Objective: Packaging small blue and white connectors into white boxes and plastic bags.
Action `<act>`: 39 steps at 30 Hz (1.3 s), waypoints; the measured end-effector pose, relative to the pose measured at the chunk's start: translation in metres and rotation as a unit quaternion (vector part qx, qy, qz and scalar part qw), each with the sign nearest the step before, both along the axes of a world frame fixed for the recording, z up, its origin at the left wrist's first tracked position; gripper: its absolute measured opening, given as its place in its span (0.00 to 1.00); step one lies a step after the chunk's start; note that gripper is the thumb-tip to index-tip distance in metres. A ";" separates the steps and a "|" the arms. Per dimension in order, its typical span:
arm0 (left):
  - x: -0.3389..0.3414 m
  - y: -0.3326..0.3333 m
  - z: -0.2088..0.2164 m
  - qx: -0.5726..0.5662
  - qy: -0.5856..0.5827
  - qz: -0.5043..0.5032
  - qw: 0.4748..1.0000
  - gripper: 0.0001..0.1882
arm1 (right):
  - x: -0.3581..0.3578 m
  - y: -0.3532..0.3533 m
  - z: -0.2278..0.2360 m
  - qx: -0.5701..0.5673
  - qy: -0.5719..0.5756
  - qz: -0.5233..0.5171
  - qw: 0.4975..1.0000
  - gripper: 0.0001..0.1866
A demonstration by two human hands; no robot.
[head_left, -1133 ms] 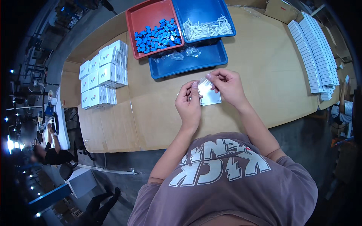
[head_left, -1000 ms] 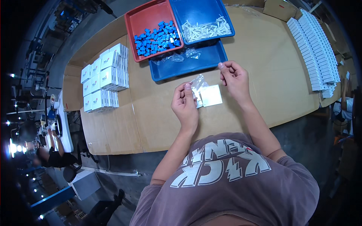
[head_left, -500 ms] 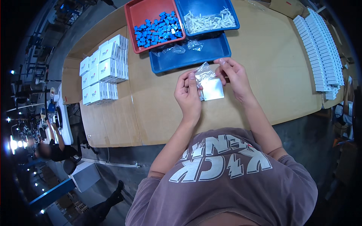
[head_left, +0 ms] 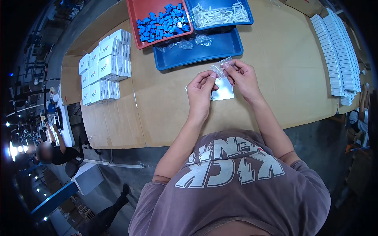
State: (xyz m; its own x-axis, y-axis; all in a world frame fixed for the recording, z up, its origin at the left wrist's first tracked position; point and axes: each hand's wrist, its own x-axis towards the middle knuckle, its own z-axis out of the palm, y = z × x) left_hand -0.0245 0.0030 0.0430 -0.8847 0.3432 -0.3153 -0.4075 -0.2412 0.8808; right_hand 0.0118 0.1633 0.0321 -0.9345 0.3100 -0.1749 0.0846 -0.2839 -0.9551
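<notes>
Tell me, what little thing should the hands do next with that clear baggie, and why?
Probably pull the small clear bag open at its top. Both the left hand and right hand pinch it just above the white card, and it looks flat and empty.

A red tray (head_left: 136, 23) of blue pieces (head_left: 163, 23) is sitting at the tabletop's (head_left: 283, 59) far edge, white boxes (head_left: 103, 67) crowding its left edge.

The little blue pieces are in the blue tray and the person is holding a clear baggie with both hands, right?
Not quite. The little blue pieces sit in the red tray, as the head view shows. The rest holds: the left hand and right hand both hold the clear baggie.
</notes>
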 end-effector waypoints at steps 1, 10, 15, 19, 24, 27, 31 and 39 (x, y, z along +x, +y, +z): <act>0.000 0.000 -0.001 0.000 -0.001 0.000 1.000 0.12 | 0.000 0.000 0.000 0.002 0.002 0.000 1.000 0.08; -0.003 -0.003 -0.012 -0.068 0.052 0.026 0.996 0.09 | 0.008 -0.003 0.014 0.321 0.109 -0.063 0.939 0.09; 0.000 -0.001 -0.007 -0.135 0.155 0.020 0.978 0.07 | 0.009 -0.014 0.008 0.208 0.064 0.034 0.975 0.10; -0.003 -0.003 -0.010 -0.133 0.194 0.008 0.972 0.07 | 0.009 -0.016 0.001 0.021 0.019 0.043 0.999 0.10; -0.006 -0.006 -0.009 -0.190 0.295 -0.036 0.936 0.08 | 0.006 -0.011 -0.005 0.017 0.008 0.043 0.999 0.11; -0.007 -0.005 -0.007 -0.189 0.311 -0.035 0.931 0.07 | 0.004 -0.006 -0.006 -0.026 -0.025 0.039 0.999 0.10; -0.004 -0.004 -0.007 -0.227 0.293 -0.017 0.929 0.05 | 0.005 -0.007 -0.010 0.098 -0.026 0.005 0.995 0.09; 0.006 0.002 -0.024 -0.146 0.164 0.036 0.975 0.09 | 0.005 -0.017 0.006 0.291 0.061 -0.039 0.954 0.06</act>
